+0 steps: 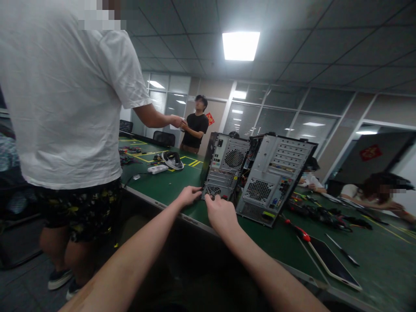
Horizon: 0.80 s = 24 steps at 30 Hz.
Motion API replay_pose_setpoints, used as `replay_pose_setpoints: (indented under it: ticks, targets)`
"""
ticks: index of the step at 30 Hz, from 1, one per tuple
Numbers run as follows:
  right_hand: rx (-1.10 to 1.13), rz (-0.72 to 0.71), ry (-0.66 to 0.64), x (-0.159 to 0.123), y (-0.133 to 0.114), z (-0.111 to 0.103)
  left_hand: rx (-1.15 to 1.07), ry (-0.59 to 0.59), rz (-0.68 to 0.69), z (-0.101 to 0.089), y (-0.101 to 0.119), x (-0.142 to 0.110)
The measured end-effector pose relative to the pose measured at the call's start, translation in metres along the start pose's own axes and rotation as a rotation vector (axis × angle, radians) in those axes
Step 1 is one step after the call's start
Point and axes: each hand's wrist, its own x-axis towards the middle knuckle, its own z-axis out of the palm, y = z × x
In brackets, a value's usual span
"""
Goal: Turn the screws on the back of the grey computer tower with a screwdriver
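Note:
Two computer towers stand upright side by side on the green table [182, 184], their backs facing me. My left hand [190, 196] is at the lower left corner of the left computer tower [224, 158]; its fingers reach out toward the case side, apart from one another. In front of that tower's lower fan grille, my right hand [222, 212] has its fingers curled together at the bottom of the back panel. Whatever lies between those fingertips is hidden. Just to the right stands the bigger computer tower [264, 190], slightly tilted in view.
A person in a white T-shirt [71, 95] stands close on my left, handing something to a person in black [196, 125]. At right lie a red-handled screwdriver [303, 235], a phone-like slab [334, 262] and cables [325, 214]. A power strip [157, 169] is at left.

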Motion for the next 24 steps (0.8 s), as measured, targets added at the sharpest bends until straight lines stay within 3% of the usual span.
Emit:
replay_pose_setpoints:
  ticks: [9,17,24]
  targets:
    - [0.008,-0.024,0.023,0.007,0.005,-0.005,-0.011,-0.019,0.012,-0.001,0.0,0.0]
    - [0.102,0.176,0.039,0.003,0.013,0.005,0.006,-0.024,0.0,0.0,-0.002,0.002]
    - [0.059,0.093,0.076,-0.005,0.009,0.012,-0.002,-0.02,0.002,0.003,-0.007,0.004]
